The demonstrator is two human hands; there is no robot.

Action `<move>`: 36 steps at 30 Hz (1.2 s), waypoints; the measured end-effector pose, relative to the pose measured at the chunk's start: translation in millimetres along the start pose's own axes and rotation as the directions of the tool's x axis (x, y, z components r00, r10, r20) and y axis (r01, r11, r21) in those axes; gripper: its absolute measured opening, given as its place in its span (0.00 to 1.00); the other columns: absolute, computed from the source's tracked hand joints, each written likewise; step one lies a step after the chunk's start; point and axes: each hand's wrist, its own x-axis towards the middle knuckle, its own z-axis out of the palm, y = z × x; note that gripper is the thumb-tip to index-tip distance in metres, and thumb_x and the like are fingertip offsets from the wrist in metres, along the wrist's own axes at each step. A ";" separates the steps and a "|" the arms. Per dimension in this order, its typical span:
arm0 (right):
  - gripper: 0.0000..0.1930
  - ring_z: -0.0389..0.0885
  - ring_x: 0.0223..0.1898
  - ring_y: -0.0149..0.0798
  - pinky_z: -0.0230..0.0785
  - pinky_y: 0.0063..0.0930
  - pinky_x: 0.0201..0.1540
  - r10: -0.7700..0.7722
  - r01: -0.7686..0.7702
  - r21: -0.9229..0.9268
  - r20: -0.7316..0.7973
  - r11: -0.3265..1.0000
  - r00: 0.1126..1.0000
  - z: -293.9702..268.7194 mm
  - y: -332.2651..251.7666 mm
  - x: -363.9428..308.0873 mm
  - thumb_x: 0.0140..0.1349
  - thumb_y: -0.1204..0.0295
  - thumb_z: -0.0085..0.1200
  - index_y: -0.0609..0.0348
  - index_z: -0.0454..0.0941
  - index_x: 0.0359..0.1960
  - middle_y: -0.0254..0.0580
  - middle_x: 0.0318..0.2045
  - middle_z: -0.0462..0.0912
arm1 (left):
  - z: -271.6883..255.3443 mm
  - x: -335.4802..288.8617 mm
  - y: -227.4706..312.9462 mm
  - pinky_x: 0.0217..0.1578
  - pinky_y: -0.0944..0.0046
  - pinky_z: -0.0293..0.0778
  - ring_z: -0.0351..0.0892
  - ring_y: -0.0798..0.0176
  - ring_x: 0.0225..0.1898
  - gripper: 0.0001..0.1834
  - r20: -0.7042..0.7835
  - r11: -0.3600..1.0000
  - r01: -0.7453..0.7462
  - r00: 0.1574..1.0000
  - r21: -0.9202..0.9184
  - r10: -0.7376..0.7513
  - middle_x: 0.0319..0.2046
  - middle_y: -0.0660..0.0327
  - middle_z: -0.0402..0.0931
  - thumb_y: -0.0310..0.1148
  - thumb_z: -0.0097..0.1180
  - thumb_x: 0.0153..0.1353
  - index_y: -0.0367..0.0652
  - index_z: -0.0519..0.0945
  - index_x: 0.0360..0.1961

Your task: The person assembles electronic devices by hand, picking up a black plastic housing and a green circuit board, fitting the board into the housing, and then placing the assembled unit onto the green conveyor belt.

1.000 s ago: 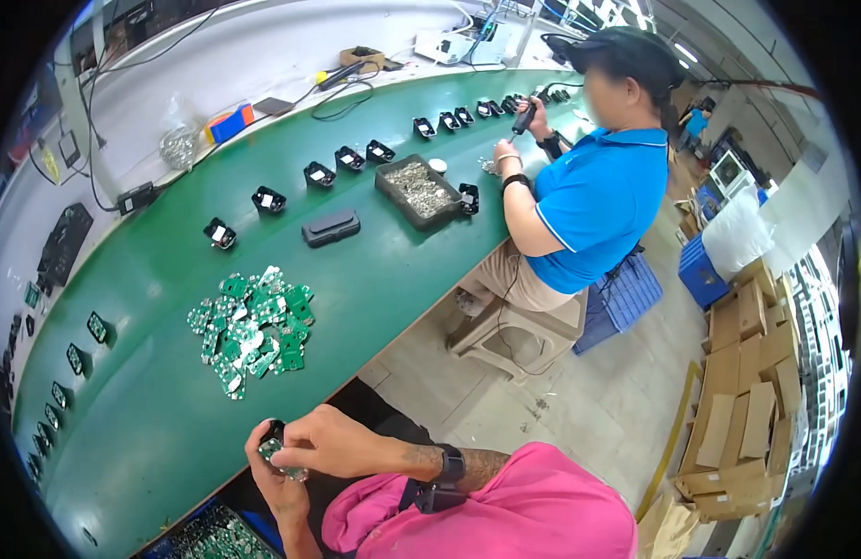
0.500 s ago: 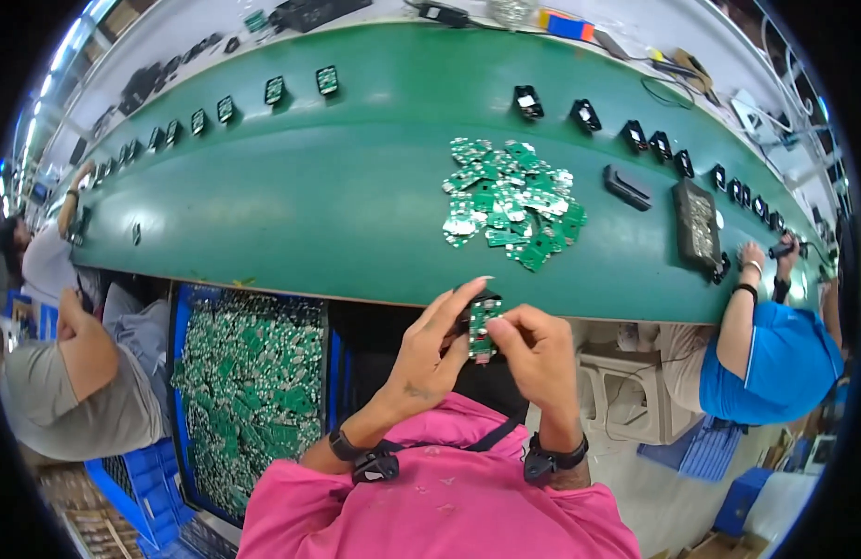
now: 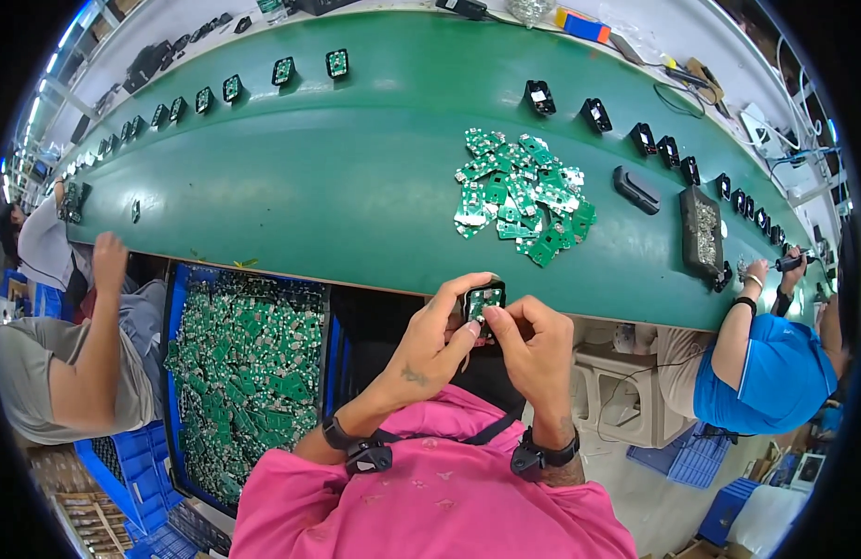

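Observation:
Both my hands meet just below the near edge of the green belt (image 3: 337,186). My left hand (image 3: 440,340) and my right hand (image 3: 533,340) together grip a small black housing (image 3: 483,306) with a green circuit board seated in it, thumbs pressing on its face. A heap of loose green circuit boards (image 3: 522,194) lies on the belt a little beyond my hands. Black housings with boards inside (image 3: 309,67) stand spaced in a row along the belt's far edge.
A blue bin full of green boards (image 3: 249,373) sits at my lower left. A person in grey (image 3: 67,345) works on the left. On the right is a person in blue (image 3: 775,368) with a tool near a black tray (image 3: 703,233). A black case (image 3: 637,189) lies beyond the heap.
Over the second the view swung from right to left along the belt. My hands, holding the housing with its board throughout, now press it closer together; the heap sits further right of centre.

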 end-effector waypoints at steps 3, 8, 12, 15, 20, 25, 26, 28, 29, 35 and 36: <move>0.11 0.69 0.19 0.21 0.60 0.21 0.21 0.050 -0.050 -0.007 -0.019 0.999 0.999 0.6 1.5 1.6 0.63 0.71 0.62 0.67 0.77 0.28 0.32 0.17 0.77 | -2.5 1.4 5.4 0.30 0.73 0.72 0.74 0.75 0.36 0.26 0.009 0.994 0.101 0.995 -0.045 -0.100 0.47 0.58 0.73 0.21 0.47 0.66 0.40 0.62 0.65; 0.09 0.74 0.22 0.21 0.65 0.18 0.24 0.057 -0.052 0.109 -0.039 0.993 0.998 2.1 -2.1 0.6 0.64 0.72 0.61 0.67 0.78 0.34 0.34 0.21 0.79 | -5.4 5.6 9.8 0.24 0.77 0.69 0.76 0.74 0.35 0.26 0.065 0.973 0.191 0.981 -0.133 -0.184 0.47 0.59 0.73 0.23 0.50 0.65 0.42 0.64 0.64; 0.10 0.80 0.22 0.28 0.71 0.24 0.25 0.015 -0.013 0.092 -0.019 0.996 1.000 -0.3 0.2 -3.4 0.64 0.71 0.61 0.67 0.78 0.36 0.41 0.22 0.81 | -8.2 3.8 9.6 0.27 0.73 0.73 0.75 0.74 0.36 0.26 0.122 0.965 0.205 0.975 -0.164 -0.187 0.47 0.59 0.74 0.22 0.49 0.65 0.42 0.64 0.65; 0.08 0.81 0.23 0.30 0.71 0.25 0.25 -0.025 0.026 0.031 -0.036 0.999 0.999 -1.1 4.6 -9.0 0.64 0.72 0.61 0.66 0.79 0.37 0.42 0.24 0.81 | -6.4 1.7 7.7 0.30 0.72 0.77 0.76 0.70 0.40 0.26 0.148 0.961 0.195 0.975 -0.196 -0.168 0.48 0.59 0.74 0.22 0.48 0.65 0.43 0.64 0.65; 0.12 0.83 0.25 0.41 0.72 0.31 0.29 -0.070 0.071 0.026 -0.045 0.997 0.997 -2.5 -2.9 -23.1 0.67 0.68 0.57 0.65 0.78 0.44 0.49 0.26 0.82 | 4.4 -11.9 16.4 0.32 0.70 0.80 0.77 0.67 0.43 0.25 0.112 0.970 0.182 0.980 -0.161 -0.166 0.48 0.56 0.73 0.21 0.45 0.65 0.41 0.64 0.64; 0.19 0.84 0.27 0.47 0.73 0.34 0.32 -0.049 0.042 0.082 0.079 0.996 0.996 -10.0 -14.2 -44.8 0.70 0.66 0.50 0.65 0.75 0.56 0.55 0.28 0.83 | 13.3 -32.0 12.6 0.33 0.68 0.83 0.80 0.65 0.38 0.23 0.034 0.983 0.097 0.995 -0.154 -0.093 0.46 0.55 0.74 0.20 0.45 0.64 0.39 0.65 0.61; 0.21 0.84 0.27 0.48 0.73 0.35 0.33 -0.027 0.016 0.097 0.111 0.995 0.993 -10.7 -14.9 -48.6 0.70 0.65 0.48 0.65 0.73 0.60 0.56 0.29 0.83 | 14.6 -35.6 12.8 0.33 0.68 0.83 0.80 0.65 0.38 0.23 0.031 0.984 0.091 0.996 -0.152 -0.087 0.46 0.55 0.74 0.20 0.45 0.64 0.39 0.65 0.61; 0.20 0.84 0.27 0.45 0.74 0.34 0.33 -0.045 0.035 0.096 0.105 0.995 0.994 -9.8 -15.4 -54.5 0.70 0.67 0.49 0.64 0.73 0.60 0.55 0.29 0.83 | 15.9 -42.2 13.4 0.33 0.67 0.84 0.80 0.65 0.39 0.23 0.044 0.996 0.049 0.998 -0.076 -0.046 0.46 0.55 0.74 0.20 0.45 0.64 0.39 0.65 0.61; 0.20 0.84 0.28 0.41 0.74 0.32 0.34 -0.056 0.046 0.094 0.100 0.994 0.993 -8.7 -15.2 -58.7 0.70 0.68 0.49 0.64 0.73 0.61 0.55 0.30 0.83 | 16.4 -46.3 13.6 0.33 0.67 0.84 0.80 0.65 0.39 0.23 0.035 0.996 0.043 0.999 -0.076 -0.040 0.46 0.55 0.74 0.20 0.45 0.64 0.39 0.65 0.61; 0.21 0.78 0.31 0.24 0.74 0.25 0.35 -0.046 0.024 0.327 0.058 0.945 0.997 6.3 2.5 -74.2 0.69 0.73 0.51 0.63 0.72 0.62 0.48 0.30 0.83 | 21.6 -65.9 14.9 0.35 0.65 0.84 0.78 0.66 0.41 0.24 0.020 1.000 -0.005 1.000 -0.002 0.006 0.47 0.56 0.73 0.19 0.45 0.63 0.39 0.65 0.61; 0.21 0.78 0.31 0.24 0.74 0.25 0.35 -0.051 0.029 0.328 0.058 0.944 0.997 9.0 3.9 -75.5 0.69 0.73 0.51 0.63 0.72 0.62 0.48 0.30 0.83 | 22.1 -67.6 14.9 0.35 0.65 0.84 0.78 0.66 0.42 0.24 0.021 0.999 -0.030 0.999 0.031 0.030 0.47 0.57 0.73 0.19 0.45 0.63 0.39 0.66 0.61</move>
